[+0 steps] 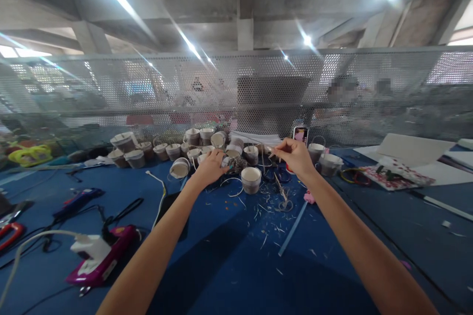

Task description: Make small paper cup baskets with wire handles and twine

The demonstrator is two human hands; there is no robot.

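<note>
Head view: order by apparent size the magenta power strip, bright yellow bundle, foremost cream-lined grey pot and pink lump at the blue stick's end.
1. Magenta power strip
2. Bright yellow bundle
3. Cream-lined grey pot
4. Pink lump
The power strip is nearest; true sizes unsure.

Both bare forearms are slanting inward from the lower corners, the left forearm (pixel 166 236) and the right forearm (pixel 351 226) converging without touching. The left hand (pixel 210 168) is lying palm down, its fingers pointing forward and to the right, the thumb standing apart from them. The right hand (pixel 292 156) is bending inward at the wrist, its thumb and fingertips bunching leftward in a pinch too small to read fully.
</note>
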